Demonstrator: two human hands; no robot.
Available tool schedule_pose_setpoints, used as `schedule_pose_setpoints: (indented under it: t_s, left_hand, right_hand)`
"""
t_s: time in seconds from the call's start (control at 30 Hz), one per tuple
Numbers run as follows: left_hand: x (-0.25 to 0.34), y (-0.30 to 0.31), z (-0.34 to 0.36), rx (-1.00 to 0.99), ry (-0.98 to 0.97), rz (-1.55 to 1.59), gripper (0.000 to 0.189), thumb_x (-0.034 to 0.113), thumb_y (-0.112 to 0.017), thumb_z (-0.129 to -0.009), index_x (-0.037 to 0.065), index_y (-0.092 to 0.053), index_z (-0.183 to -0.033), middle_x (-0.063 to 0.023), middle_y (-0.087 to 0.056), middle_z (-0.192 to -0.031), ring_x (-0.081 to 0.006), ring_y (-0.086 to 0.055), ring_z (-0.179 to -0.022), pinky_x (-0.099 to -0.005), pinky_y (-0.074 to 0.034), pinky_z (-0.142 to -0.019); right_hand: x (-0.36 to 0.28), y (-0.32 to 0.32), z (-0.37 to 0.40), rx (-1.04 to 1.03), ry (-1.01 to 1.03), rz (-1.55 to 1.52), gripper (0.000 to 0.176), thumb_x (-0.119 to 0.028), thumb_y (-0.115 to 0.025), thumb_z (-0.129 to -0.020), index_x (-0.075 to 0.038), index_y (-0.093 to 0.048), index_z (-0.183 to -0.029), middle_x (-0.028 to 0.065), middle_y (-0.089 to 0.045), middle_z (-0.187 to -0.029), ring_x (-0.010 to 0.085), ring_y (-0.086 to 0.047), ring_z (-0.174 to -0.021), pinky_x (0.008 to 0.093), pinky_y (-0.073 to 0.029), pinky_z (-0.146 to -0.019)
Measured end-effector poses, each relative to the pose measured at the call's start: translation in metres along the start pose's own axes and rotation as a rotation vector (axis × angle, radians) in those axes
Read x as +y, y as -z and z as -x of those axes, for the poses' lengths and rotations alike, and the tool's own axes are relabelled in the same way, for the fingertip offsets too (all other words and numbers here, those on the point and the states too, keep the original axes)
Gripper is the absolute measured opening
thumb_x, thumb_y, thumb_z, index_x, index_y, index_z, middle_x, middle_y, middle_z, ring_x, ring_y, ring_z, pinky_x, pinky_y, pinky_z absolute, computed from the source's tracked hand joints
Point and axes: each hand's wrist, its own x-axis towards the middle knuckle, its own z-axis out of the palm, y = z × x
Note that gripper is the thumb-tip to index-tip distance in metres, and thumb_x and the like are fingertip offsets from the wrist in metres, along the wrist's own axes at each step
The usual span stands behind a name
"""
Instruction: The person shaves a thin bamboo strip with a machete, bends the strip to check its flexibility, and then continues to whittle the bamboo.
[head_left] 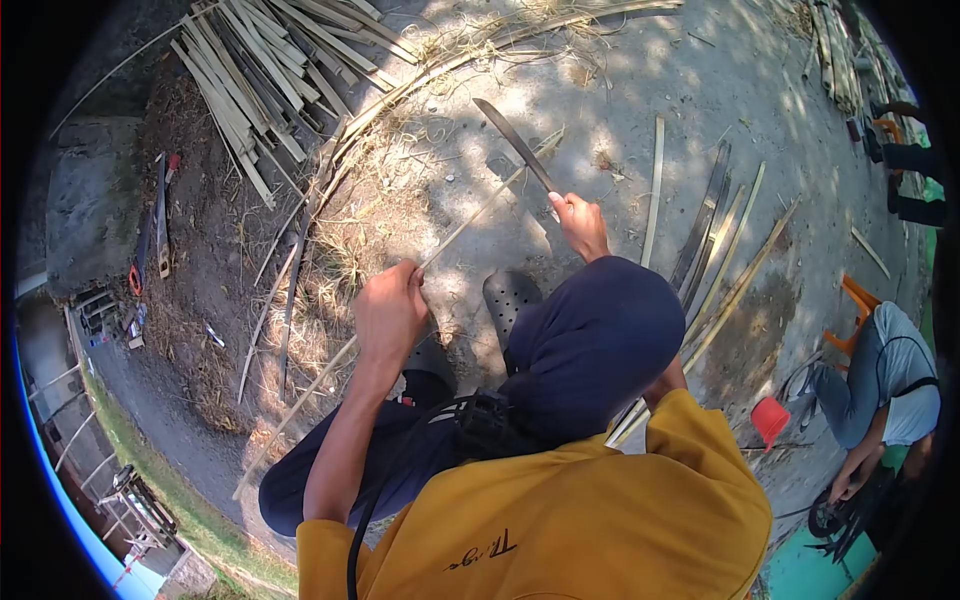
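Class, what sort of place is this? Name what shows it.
Probably an outdoor bamboo-working yard: piled bamboo slats, a thin strip in the left hand, a long knife in the right hand.

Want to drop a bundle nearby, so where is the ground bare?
Bare grey ground lies beyond the right hand, between the long dark knife it grips and the fan of flat bamboo slats; one loose pale slat crosses it. Crowded: the heap of split bamboo strips and straw beyond the left hand, which grips a thin bamboo strip.

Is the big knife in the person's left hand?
No, the right hand holds the knife, while the left hand holds a thin bamboo strip.
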Motion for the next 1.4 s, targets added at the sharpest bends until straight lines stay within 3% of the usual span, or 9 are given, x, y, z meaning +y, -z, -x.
schedule_pose_setpoints:
  t_s: [0.03, 0.57, 0.63, 0.73, 0.93, 1.07, 1.13, 1.23, 1.4]
  left_hand:
    - [-0.001, -0.002, -0.003, 0.014, -0.007, 0.015, 0.013, 0.014, -0.065, -0.097, 0.004, -0.070, -0.091, -0.0199, -0.069, -0.078, -0.0424, -0.068, -0.073, -0.0494, -0.051, -0.066]
    - [0.014, 0.044, 0.010, 0.001, 0.019, -0.108, 0.011, 0.014, -0.064, -0.097, 0.006, -0.066, -0.091, -0.0172, -0.069, -0.082, -0.0398, -0.069, -0.075, -0.0497, -0.052, -0.065]
    - [0.007, 0.040, 0.011, -0.026, 0.028, -0.143, 0.012, 0.015, -0.063, -0.098, 0.006, -0.066, -0.091, -0.0173, -0.069, -0.082, -0.0394, -0.069, -0.076, -0.0495, -0.053, -0.065]
    - [-0.002, 0.030, 0.011, -0.078, 0.027, -0.162, 0.014, 0.018, -0.064, -0.099, 0.006, -0.065, -0.092, -0.0165, -0.069, -0.082, -0.0395, -0.070, -0.078, -0.0494, -0.054, -0.066]
    - [0.023, 0.064, -0.003, -0.174, 0.012, -0.254, 0.016, 0.018, -0.063, -0.098, 0.005, -0.066, -0.089, -0.0172, -0.069, -0.078, -0.0403, -0.070, -0.078, -0.0517, -0.053, -0.070]
    - [0.064, 0.116, -0.027, -0.209, -0.118, -0.449, 0.013, 0.013, -0.062, -0.095, 0.006, -0.068, -0.085, -0.0138, -0.070, -0.080, -0.0359, -0.072, -0.076, -0.0479, -0.056, -0.066]
    - [0.077, 0.130, -0.043, -0.187, -0.182, -0.496, 0.014, 0.013, -0.064, -0.095, 0.007, -0.070, -0.084, -0.0145, -0.069, -0.077, -0.0351, -0.071, -0.074, -0.0472, -0.055, -0.065]
    - [0.077, 0.131, -0.074, 0.037, -0.662, -0.411, 0.007, 0.006, -0.066, -0.082, 0.010, -0.071, -0.081, -0.0099, -0.069, -0.076, -0.0306, -0.068, -0.069, -0.0443, -0.053, -0.062]
    - [0.084, 0.134, -0.095, 0.081, -0.793, -0.465, 0.011, 0.004, -0.065, -0.085, 0.013, -0.072, -0.084, -0.0061, -0.071, -0.084, -0.0264, -0.061, -0.068, -0.0421, -0.048, -0.065]
  right_hand:
    - [-0.011, -0.001, 0.014, -0.062, -0.066, -0.076, 0.064, -0.067, -0.051, -0.101, -0.005, -0.068, -0.094, 0.0253, -0.069, -0.079, 0.0503, -0.067, -0.087, 0.0539, -0.051, -0.077]
    - [-0.017, -0.006, 0.010, -0.134, 0.047, -0.117, 0.058, -0.058, -0.058, -0.101, -0.003, -0.070, -0.089, 0.0248, -0.064, -0.071, 0.0457, -0.065, -0.072, 0.0494, -0.049, -0.068]
    - [-0.011, -0.009, -0.001, -0.033, 0.107, -0.129, 0.064, -0.055, -0.052, -0.106, 0.003, -0.058, -0.078, 0.0181, -0.054, -0.062, 0.0289, -0.052, -0.057, 0.0448, -0.044, -0.061]
    - [-0.004, -0.013, 0.003, -0.178, -0.073, -0.170, 0.060, -0.057, -0.053, -0.103, -0.002, -0.073, -0.090, 0.0250, -0.069, -0.078, 0.0424, -0.066, -0.074, 0.0463, -0.051, -0.075]
    - [-0.016, -0.013, 0.016, -0.256, -0.128, -0.409, 0.063, -0.057, -0.053, -0.104, 0.000, -0.064, -0.079, 0.0109, -0.061, -0.066, 0.0209, -0.059, -0.061, 0.0383, -0.047, -0.063]
    - [-0.058, 0.012, 0.029, -0.314, -0.183, -0.648, 0.058, -0.053, -0.053, -0.108, -0.005, -0.057, -0.075, 0.0000, -0.053, -0.062, 0.0073, -0.049, -0.053, 0.0256, -0.038, -0.050]
    - [-0.062, 0.016, 0.035, -0.350, -0.226, -0.725, 0.056, -0.051, -0.055, -0.108, -0.005, -0.059, -0.076, 0.0005, -0.053, -0.063, 0.0081, -0.049, -0.053, 0.0269, -0.037, -0.049]
    - [-0.058, 0.009, 0.042, -0.423, -0.279, -0.819, 0.054, -0.049, -0.057, -0.107, -0.004, -0.060, -0.078, 0.0013, -0.053, -0.065, 0.0096, -0.048, -0.053, 0.0288, -0.037, -0.049]
    - [-0.047, 0.006, 0.041, -0.365, -0.231, -0.681, 0.054, -0.052, -0.057, -0.106, -0.004, -0.061, -0.080, 0.0017, -0.052, -0.066, 0.0112, -0.047, -0.053, 0.0315, -0.038, -0.050]
